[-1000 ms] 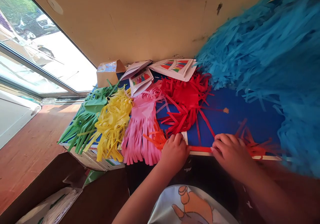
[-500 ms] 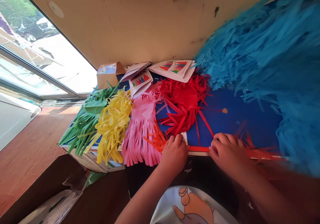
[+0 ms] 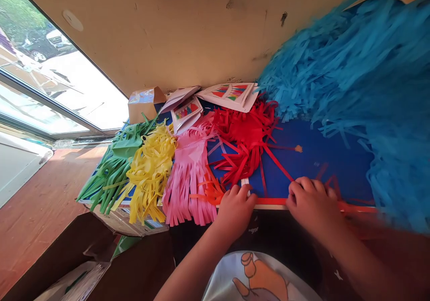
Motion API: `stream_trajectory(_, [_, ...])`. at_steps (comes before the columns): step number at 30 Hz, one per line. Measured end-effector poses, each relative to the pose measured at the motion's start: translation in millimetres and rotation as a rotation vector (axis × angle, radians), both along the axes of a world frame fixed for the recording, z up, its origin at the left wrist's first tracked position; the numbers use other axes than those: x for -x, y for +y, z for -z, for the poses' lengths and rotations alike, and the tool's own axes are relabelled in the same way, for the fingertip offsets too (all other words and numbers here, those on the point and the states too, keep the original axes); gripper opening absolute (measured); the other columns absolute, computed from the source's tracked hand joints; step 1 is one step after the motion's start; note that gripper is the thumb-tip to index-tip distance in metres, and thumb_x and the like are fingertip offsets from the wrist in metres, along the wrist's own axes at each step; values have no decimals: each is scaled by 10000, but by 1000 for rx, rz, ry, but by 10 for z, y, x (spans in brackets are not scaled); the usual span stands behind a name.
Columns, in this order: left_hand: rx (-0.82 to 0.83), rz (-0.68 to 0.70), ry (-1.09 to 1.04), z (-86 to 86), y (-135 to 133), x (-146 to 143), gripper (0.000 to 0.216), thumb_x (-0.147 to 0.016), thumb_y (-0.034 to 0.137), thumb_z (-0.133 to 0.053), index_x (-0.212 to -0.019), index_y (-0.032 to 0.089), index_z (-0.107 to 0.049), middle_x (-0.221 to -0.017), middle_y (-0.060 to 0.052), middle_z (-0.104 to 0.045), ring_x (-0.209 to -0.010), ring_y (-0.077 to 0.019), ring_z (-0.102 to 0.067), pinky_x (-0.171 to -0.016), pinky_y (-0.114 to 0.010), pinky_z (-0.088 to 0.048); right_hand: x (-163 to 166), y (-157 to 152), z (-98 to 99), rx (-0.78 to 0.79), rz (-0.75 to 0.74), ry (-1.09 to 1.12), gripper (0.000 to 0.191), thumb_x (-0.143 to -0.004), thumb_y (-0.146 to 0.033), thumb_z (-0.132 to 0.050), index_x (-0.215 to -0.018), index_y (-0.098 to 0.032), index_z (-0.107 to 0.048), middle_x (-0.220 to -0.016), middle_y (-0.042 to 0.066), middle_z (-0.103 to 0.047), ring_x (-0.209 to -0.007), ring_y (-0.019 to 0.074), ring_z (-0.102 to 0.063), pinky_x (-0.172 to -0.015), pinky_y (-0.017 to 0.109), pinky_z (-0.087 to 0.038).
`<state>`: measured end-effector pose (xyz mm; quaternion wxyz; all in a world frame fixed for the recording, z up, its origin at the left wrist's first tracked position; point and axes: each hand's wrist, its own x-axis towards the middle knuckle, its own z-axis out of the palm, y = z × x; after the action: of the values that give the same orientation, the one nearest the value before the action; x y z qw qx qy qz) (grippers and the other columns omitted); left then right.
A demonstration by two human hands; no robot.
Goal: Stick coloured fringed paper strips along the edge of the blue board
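Along the front edge of the blue tabletop (image 3: 322, 153), an orange paper strip (image 3: 270, 201) runs between my two hands. My left hand (image 3: 237, 207) is closed on its left part, and an orange fringe (image 3: 212, 192) spreads out beyond those fingers. My right hand (image 3: 312, 202) has its fingers curled round the strip farther right; more orange fringe there is blurred. Behind the hands lies a red fringed paper bundle (image 3: 247, 133), one streamer reaching toward my right hand. Pink fringed paper (image 3: 190, 157) hangs over the edge left of my left hand.
Yellow fringe (image 3: 151, 157) and green fringe (image 3: 117, 157) lie at the left. Printed cards (image 3: 231, 94) and a tan paper box (image 3: 143, 106) stand by the wall. A large blue fringe heap (image 3: 336, 59) covers the right. An open cardboard box (image 3: 141, 265) sits below left.
My right hand has shifted slightly right, so a little more orange strip shows between the hands. My left hand stays closed on the strip, and the camera view has shifted slightly.
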<state>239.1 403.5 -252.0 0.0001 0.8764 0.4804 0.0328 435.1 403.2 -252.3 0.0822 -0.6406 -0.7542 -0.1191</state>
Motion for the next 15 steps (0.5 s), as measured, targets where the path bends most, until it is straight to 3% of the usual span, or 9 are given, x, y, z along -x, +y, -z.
stream_trajectory(4, [-118, 100, -79, 80, -38, 126, 128, -860, 171, -520, -958, 206, -595, -1041, -32, -618, -853, -186, -544, -696, -315, -482, -21, -30, 13, -23, 14, -38, 98, -751, -144, -505, -689, -175, -575, -785, 56, -578, -733, 199, -467, -652, 347, -258])
stream_trajectory(8, [-314, 170, -176, 171, -106, 339, 197, -870, 177, -514, -1043, 199, -606, -1090, -35, -630, -961, -197, -539, -787, -329, -444, 4, -52, 22, -78, 29, -52, 114, -771, -153, -500, -692, -162, -582, -760, 64, -568, -720, 198, -460, -637, 346, -257])
stream_trajectory(12, [-365, 159, -191, 189, -145, 442, 232, -863, 222, -523, -1077, 209, -612, -1096, -29, -640, -977, -204, -542, -831, -347, -418, 2, -54, 35, -100, 47, -67, 133, -772, -158, -489, -668, -167, -573, -739, 61, -564, -703, 193, -444, -624, 334, -239])
stream_trajectory(15, [-332, 65, -261, 175, -153, 404, 196, -867, 261, -503, -1001, 214, -638, -1067, -20, -655, -977, -211, -544, -834, -352, -403, 1, -51, 45, -95, 68, -64, 128, -763, -160, -497, -659, -173, -570, -747, 51, -573, -707, 185, -446, -627, 326, -229])
